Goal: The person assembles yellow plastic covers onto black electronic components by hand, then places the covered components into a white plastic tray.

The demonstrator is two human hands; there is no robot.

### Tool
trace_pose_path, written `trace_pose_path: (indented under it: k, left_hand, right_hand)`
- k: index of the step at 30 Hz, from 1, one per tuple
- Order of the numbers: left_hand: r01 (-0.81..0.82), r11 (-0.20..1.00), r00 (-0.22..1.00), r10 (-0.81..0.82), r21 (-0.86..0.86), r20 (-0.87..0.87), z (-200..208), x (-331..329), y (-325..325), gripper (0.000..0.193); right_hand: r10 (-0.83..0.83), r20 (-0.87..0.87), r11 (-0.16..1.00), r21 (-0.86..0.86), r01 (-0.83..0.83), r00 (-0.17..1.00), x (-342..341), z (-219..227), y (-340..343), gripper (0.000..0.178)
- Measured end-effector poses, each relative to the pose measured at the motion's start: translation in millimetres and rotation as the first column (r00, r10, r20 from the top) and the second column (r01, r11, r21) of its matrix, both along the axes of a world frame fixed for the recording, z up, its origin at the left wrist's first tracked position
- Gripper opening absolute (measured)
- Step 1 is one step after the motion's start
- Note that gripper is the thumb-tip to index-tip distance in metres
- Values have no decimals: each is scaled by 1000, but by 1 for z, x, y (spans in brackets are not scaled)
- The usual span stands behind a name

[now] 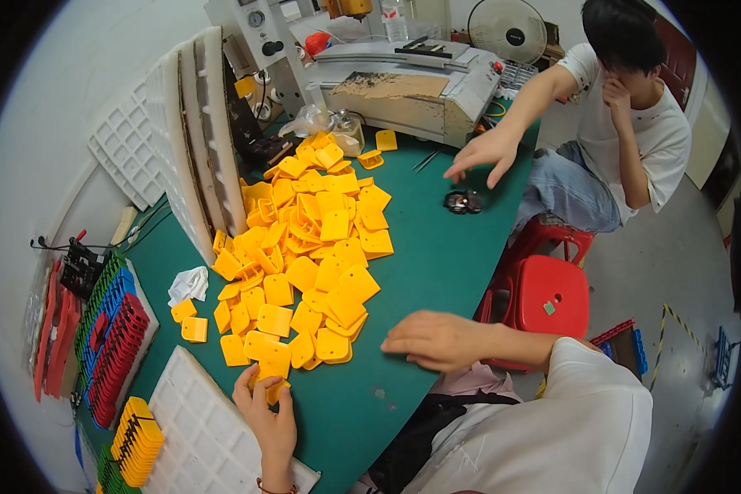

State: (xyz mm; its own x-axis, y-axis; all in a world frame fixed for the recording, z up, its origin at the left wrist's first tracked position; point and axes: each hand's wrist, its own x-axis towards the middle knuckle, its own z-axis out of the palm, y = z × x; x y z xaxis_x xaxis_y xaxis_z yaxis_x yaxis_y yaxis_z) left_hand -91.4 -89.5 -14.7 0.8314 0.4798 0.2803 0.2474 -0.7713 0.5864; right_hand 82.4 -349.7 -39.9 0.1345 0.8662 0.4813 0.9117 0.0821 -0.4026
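Note:
A heap of yellow plastic pieces (305, 239), flat with rounded corners and a small hole, lies on the green table (424, 272). At the heap's near edge my left hand (265, 420) has thumb and fingers around one yellow plastic piece (277, 391). My right hand (432, 339) rests on the table right of the heap. Its fingers lie loosely along the surface, with nothing seen in them. White foam trays stand on edge behind the heap's left side, and one white foam tray (202, 428) lies flat beside my left forearm.
Rows of red, blue, green and yellow pieces (119, 362) line the left edge. A crumpled white tissue (188, 285) lies near them. At the far right, a co-worker's hand (486, 154) hovers over a small dark object (463, 202). Tweezers (426, 160) and a grey machine (403, 90) are behind.

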Motion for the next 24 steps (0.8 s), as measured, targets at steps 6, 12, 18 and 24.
trace_pose_path:
  k: [6,12,18,24]
  left_hand:
    - [12,1000,1000,-13,9,20,-2,1,2,15]
    - [22,1000,999,-23,21,40,-1,2,0,14]
    - [9,998,990,-18,59,141,6,3,1,13]
    - [350,399,936,-191,-848,296,39,6,-10,36]
  right_hand:
    - [-726,44,686,116,719,686,71,12,-22,73]
    - [-898,-131,435,-121,893,420,154,-17,-46,107]
    - [-723,-359,632,-1,775,590,142,3,-19,101]
    - [-52,-300,996,53,71,953,33,79,68,103]
